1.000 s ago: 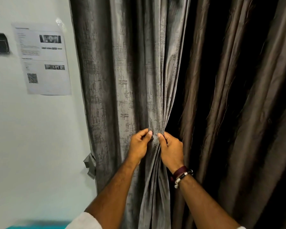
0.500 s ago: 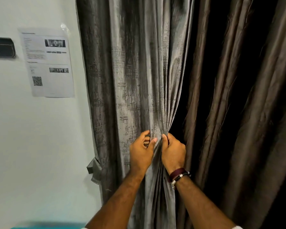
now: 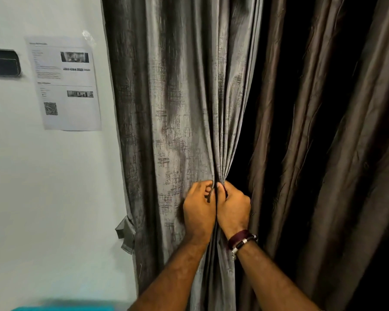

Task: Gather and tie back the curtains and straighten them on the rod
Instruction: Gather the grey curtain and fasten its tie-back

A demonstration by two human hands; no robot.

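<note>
Your left hand point(image 3: 199, 212) and right hand point(image 3: 233, 208) (knuckles touching) both pinch the grey curtain point(image 3: 182, 108) folds. The gathered fabric runs up between them.

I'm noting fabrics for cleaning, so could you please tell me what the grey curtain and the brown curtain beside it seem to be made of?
Grey curtain: seemingly a woven synthetic with a soft sheen, judging by its crosshatch texture and streaky highlights. Brown curtain: probably a smoother satin-like fabric, judging by its glossy, finely creased folds.
</note>
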